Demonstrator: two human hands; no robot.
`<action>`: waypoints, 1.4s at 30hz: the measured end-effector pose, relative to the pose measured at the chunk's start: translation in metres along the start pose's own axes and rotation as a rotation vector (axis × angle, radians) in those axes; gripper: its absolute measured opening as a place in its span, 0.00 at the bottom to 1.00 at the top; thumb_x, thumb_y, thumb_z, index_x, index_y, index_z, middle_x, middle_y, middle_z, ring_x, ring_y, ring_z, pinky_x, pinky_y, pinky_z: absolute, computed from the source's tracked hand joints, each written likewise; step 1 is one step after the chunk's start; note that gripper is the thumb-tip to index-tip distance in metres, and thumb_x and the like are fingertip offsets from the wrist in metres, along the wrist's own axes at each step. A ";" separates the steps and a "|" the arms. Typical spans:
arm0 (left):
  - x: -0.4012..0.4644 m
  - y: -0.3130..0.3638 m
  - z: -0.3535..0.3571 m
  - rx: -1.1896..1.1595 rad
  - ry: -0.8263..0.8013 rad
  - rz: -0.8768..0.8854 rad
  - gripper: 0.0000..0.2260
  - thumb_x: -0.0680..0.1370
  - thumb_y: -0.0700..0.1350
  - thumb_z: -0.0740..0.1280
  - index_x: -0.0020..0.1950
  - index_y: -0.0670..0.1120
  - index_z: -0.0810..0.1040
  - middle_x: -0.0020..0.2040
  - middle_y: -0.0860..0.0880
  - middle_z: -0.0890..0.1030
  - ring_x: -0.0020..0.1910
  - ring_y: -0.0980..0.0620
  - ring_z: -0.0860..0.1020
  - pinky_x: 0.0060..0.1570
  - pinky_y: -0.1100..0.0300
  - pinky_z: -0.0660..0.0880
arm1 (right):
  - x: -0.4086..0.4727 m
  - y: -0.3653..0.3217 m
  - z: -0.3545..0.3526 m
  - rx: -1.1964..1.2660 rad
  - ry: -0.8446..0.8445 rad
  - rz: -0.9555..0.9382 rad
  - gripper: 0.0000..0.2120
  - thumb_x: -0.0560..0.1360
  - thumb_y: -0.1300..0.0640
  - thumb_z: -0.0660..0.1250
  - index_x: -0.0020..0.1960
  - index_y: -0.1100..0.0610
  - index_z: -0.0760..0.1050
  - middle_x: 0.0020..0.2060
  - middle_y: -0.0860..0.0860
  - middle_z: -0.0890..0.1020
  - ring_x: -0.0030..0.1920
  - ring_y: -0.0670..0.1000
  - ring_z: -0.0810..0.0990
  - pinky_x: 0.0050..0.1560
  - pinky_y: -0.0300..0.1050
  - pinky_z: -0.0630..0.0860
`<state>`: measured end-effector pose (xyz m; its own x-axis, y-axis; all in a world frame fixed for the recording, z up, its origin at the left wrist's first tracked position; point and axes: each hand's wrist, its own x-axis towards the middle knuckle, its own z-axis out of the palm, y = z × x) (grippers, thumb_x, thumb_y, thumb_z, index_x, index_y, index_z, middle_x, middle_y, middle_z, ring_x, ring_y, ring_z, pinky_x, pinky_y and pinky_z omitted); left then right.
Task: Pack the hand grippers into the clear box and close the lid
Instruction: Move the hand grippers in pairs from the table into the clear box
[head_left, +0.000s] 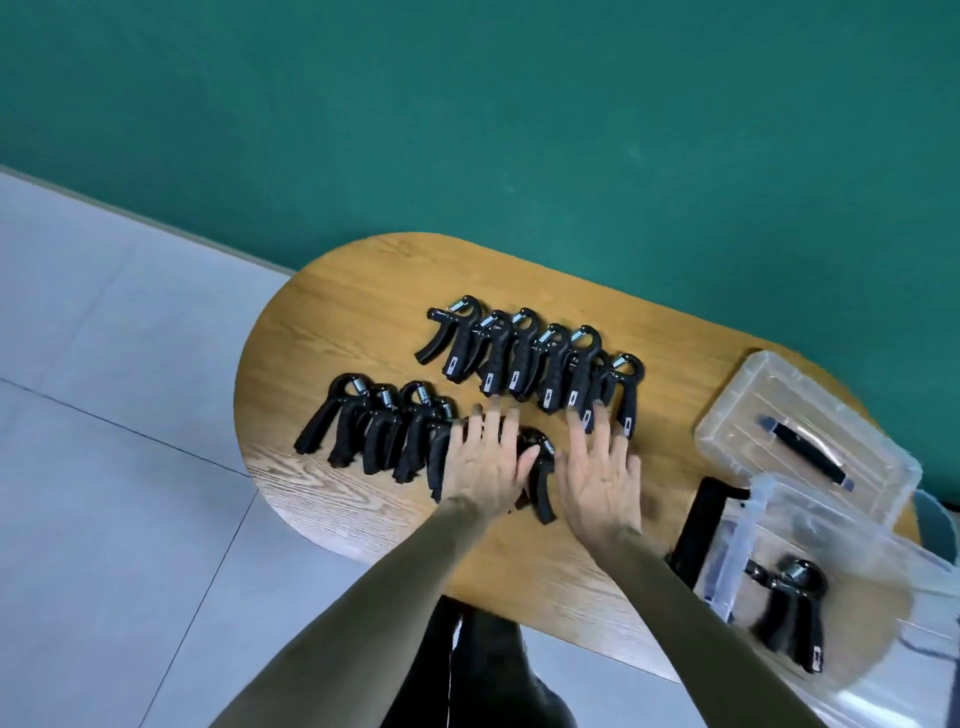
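Black hand grippers with steel springs lie in two rows on the wooden table (337, 322): a far row (524, 358) and a near row (374, 431). My left hand (485, 465) lies flat on the right end of the near row, fingers stretched out over the grippers and holding none. One gripper (543, 486) shows between my two hands. My right hand (602, 480) is flat and spread beside it, its fingertips touching the near ends of the far row's right grippers. The clear box (893, 551) stands open at the table's near right with one gripper (792, 608) inside.
The clear lid (753, 395), with a black handle (805, 452), lies on the table behind the box. A black object (698, 519) sits against the box's left side. A green wall runs behind the table, and grey floor tiles lie to the left.
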<state>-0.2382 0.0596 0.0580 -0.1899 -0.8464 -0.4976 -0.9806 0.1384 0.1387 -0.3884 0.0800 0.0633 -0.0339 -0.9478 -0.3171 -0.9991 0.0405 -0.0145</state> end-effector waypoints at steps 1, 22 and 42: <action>0.003 -0.008 0.005 -0.004 0.002 -0.012 0.31 0.85 0.62 0.43 0.83 0.46 0.52 0.81 0.42 0.59 0.76 0.42 0.61 0.73 0.45 0.61 | 0.006 -0.006 0.004 -0.008 0.007 -0.019 0.27 0.82 0.48 0.57 0.78 0.54 0.59 0.76 0.60 0.63 0.65 0.64 0.71 0.56 0.61 0.74; 0.065 -0.177 0.110 -0.214 0.187 -0.401 0.33 0.82 0.67 0.35 0.83 0.51 0.36 0.83 0.45 0.35 0.81 0.39 0.38 0.75 0.35 0.39 | 0.167 -0.152 0.090 0.069 0.167 -0.216 0.28 0.84 0.41 0.47 0.79 0.54 0.56 0.79 0.59 0.56 0.76 0.66 0.59 0.70 0.67 0.64; 0.063 -0.236 0.100 -0.291 0.081 -0.261 0.30 0.83 0.65 0.40 0.78 0.61 0.26 0.79 0.55 0.25 0.79 0.37 0.55 0.71 0.33 0.62 | 0.223 -0.219 0.100 0.155 0.125 -0.045 0.31 0.76 0.45 0.59 0.76 0.54 0.58 0.78 0.60 0.55 0.77 0.71 0.48 0.67 0.66 0.65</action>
<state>-0.0235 0.0249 -0.0922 0.0794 -0.8733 -0.4807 -0.9384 -0.2282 0.2596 -0.1749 -0.1083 -0.0994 -0.0016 -0.9812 -0.1931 -0.9839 0.0361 -0.1749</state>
